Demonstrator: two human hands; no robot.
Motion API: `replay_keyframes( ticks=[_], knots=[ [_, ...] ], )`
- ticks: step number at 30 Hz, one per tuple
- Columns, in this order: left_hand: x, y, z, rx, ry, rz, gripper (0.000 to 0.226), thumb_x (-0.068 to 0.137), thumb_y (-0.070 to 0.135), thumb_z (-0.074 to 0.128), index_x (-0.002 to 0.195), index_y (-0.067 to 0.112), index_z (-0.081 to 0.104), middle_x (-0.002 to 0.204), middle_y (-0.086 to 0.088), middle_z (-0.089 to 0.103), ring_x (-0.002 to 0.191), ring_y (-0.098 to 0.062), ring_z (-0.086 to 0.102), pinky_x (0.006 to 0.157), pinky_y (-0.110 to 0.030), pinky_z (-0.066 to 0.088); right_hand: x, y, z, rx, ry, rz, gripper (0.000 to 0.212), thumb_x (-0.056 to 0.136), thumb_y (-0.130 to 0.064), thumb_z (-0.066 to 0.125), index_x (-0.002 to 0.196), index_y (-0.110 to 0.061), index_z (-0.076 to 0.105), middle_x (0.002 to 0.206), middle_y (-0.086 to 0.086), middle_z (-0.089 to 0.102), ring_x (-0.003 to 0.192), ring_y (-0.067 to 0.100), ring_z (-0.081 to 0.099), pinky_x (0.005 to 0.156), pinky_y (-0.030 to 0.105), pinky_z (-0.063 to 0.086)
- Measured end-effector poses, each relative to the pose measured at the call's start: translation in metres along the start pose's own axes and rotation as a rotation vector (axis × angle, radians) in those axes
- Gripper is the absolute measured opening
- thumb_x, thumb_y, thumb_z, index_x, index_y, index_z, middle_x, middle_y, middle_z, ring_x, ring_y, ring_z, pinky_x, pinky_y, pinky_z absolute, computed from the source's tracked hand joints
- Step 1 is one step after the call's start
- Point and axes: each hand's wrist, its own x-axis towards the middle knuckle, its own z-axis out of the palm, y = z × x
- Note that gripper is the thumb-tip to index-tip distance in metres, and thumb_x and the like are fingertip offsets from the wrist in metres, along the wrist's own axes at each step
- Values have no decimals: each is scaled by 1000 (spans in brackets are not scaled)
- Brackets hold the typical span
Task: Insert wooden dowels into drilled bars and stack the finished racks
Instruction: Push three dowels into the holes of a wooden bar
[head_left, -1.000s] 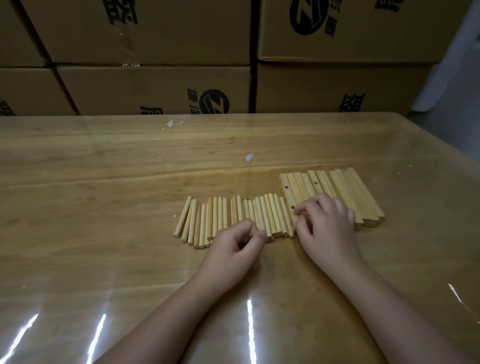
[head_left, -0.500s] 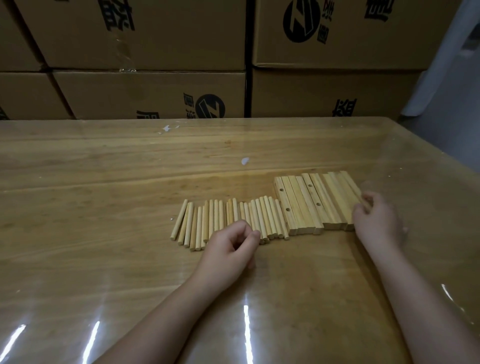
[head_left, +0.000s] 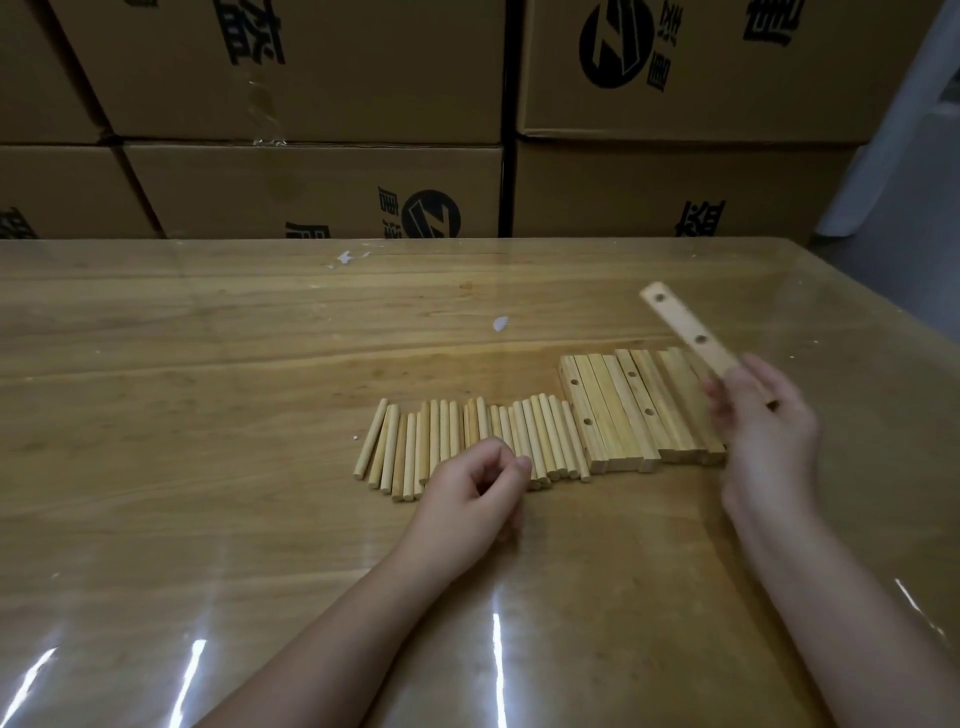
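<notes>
- The right hand (head_left: 763, 431) grips one drilled bar (head_left: 685, 327) by its near end. The bar is raised clear of the desk (head_left: 208, 415) with its holes facing the person, presumably ready for dowels.
- The remaining bars (head_left: 623, 410) lie side by side, just right of the row of dowels (head_left: 447, 431).
- The left hand (head_left: 472, 499) rests at the dowels' near ends with its fingers (head_left: 493, 457) curled. Whether they pinch a dowel cannot be told.

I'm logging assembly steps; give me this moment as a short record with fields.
right hand: holds one drilled bar in the air above the table, two holes showing
left hand: fingers curled at near ends of the dowels; grip unclear
other bars: flat row right of the dowels
finished racks: none visible
background: cardboard boxes
</notes>
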Motion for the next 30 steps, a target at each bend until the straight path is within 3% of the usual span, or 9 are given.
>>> replay_keyframes(
  ticks=[3, 5, 8, 11, 16, 22, 26, 30],
  knots=[
    [1, 2, 0, -139, 28, -7, 9, 93, 23, 56, 90, 16, 61, 72, 1, 70, 48, -9, 58, 45, -18, 43, -34, -3, 21, 148, -317, 136, 28, 81, -16, 63, 109, -13, 60, 90, 5, 73, 81, 15, 70, 66, 17, 53],
    [3, 3, 2, -246, 82, -24, 24, 85, 34, 58, 104, 19, 59, 83, -1, 73, 52, -11, 62, 44, -19, 45, -52, -1, 29, 171, -438, 176, 35, 72, -21, 66, 105, -11, 61, 89, 5, 73, 79, 19, 70, 63, 19, 54],
    [6, 2, 3, -320, 184, 1, 40, 76, 41, 57, 110, 20, 53, 86, -7, 72, 57, -12, 65, 50, -19, 49, -68, 6, 36, 151, -535, 210, 40, 69, -24, 68, 105, -8, 61, 90, 8, 72, 76, 21, 70, 61, 20, 54],
    [7, 0, 1, -404, 284, 32, 39, 77, 41, 56, 111, 22, 51, 73, 0, 72, 54, -14, 66, 47, -19, 50, -71, 12, 39, 141, -557, 243, 43, 70, -25, 68, 108, -7, 61, 89, 10, 73, 72, 20, 70, 59, 20, 54],
    [7, 0, -6, -450, 393, 54, 25, 78, 34, 63, 86, 11, 60, 64, -6, 69, 54, -16, 67, 48, -20, 51, -67, 17, 39, 118, -601, 184, 40, 74, -28, 66, 112, -15, 63, 96, 9, 72, 84, 23, 70, 66, 23, 54],
    [6, 0, -3, -423, 355, 66, 25, 77, 19, 68, 100, 15, 58, 67, -8, 71, 68, -22, 72, 53, -20, 53, -56, 18, 37, 204, -518, 149, 33, 71, -22, 68, 105, -22, 66, 97, 4, 70, 88, 18, 68, 72, 23, 53],
    [5, -1, -2, -384, 334, 70, 21, 83, 3, 67, 97, 16, 61, 83, -21, 66, 69, -20, 72, 53, -19, 52, -48, 17, 33, 208, -515, 109, 27, 83, -10, 62, 108, -20, 66, 100, 4, 71, 92, 20, 68, 76, 24, 53],
    [4, -3, 0, -299, 285, 62, 18, 78, 26, 68, 94, 21, 62, 76, -13, 71, 61, -11, 69, 52, -16, 50, -46, 17, 34, 155, -494, 72, 27, 86, -9, 60, 107, -24, 67, 95, -2, 71, 88, 16, 68, 74, 22, 53]
  ],
)
